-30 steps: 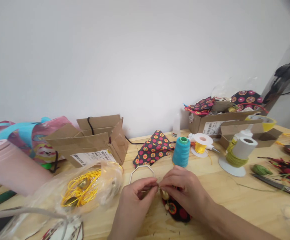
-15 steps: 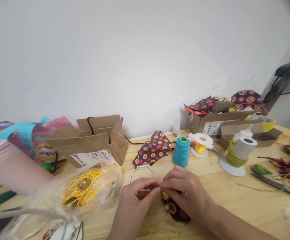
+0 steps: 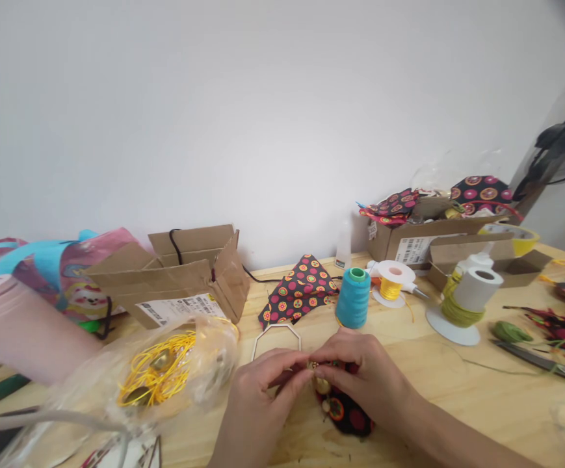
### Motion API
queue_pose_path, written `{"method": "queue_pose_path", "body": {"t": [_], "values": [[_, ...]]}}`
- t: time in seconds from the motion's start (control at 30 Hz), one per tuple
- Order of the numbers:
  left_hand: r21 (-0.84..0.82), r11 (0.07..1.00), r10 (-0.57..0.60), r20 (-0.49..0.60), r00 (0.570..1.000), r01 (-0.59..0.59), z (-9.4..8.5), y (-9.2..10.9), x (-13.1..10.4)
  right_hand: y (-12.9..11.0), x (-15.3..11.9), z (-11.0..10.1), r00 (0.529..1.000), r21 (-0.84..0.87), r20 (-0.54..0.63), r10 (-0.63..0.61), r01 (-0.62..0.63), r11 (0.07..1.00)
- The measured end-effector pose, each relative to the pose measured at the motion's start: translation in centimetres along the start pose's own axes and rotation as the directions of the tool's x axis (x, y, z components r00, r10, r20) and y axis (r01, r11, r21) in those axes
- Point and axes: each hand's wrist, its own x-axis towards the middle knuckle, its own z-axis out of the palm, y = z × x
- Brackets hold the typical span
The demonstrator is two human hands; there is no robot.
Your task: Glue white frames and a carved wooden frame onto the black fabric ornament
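My left fingers and right fingers pinch a small gold piece; patterned cloth lies under the right ones.

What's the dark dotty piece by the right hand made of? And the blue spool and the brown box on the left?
The dotty piece looks like matte cloth, with printed-looking rounds, though partly hidden. The blue spool seems wound with slightly shiny thread, in fine bands. The brown box looks like dull cardboard, with creased flaps.

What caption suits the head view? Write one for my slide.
Left hand and right hand meet at patterned cloth, blue spool behind.
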Motion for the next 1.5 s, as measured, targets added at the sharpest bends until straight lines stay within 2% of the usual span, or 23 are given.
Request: {"method": "queue_pose_path", "body": {"t": [0.37, 0.63, 0.77, 0.97, 1.1, 1.33, 1.5], "values": [[0.051, 0.998, 0.036, 0.018, 0.999, -0.037, -0.3, -0.1, 0.0, -0.1, -0.1, -0.4, 0.998, 0.007, 0.048, -0.027, 0.027, 1.000], [0.147, 0.974, 0.183, -0.054, 0.982, -0.173, -0.4, 0.5, 0.1, -0.3, -0.1, -0.3, 0.995, 0.002, -0.036, -0.094, 0.094, 0.996], [0.201, 0.962, 0.209, -0.096, 0.973, -0.187, -0.3, 0.5, 0.0, -0.3, -0.1, -0.2, 0.989, -0.033, -0.079, -0.128, 0.125, 0.992], [0.150, 0.985, 0.109, -0.170, 0.979, -0.083, -0.1, 0.7, -0.2, -0.9, -0.1, -0.3, 0.951, -0.185, -0.155, -0.267, 0.237, 0.954], [0.011, 1.000, 0.009, -0.184, 0.983, -0.007, 0.1, 0.8, -0.1, -1.1, -0.3, -0.4, 0.934, -0.257, -0.173, -0.314, 0.265, 0.929], [-0.300, 0.937, -0.229, -0.146, 0.962, 0.178, 0.6, 0.2, 0.2, -1.0, -0.1, -0.4, 0.919, -0.257, -0.202, -0.339, 0.284, 0.924], [-0.394, 0.897, -0.276, -0.141, 0.951, 0.202, 0.7, 0.5, 0.4, -0.9, 0.0, -0.3, 0.936, -0.198, -0.191, -0.296, 0.259, 0.945]]}}
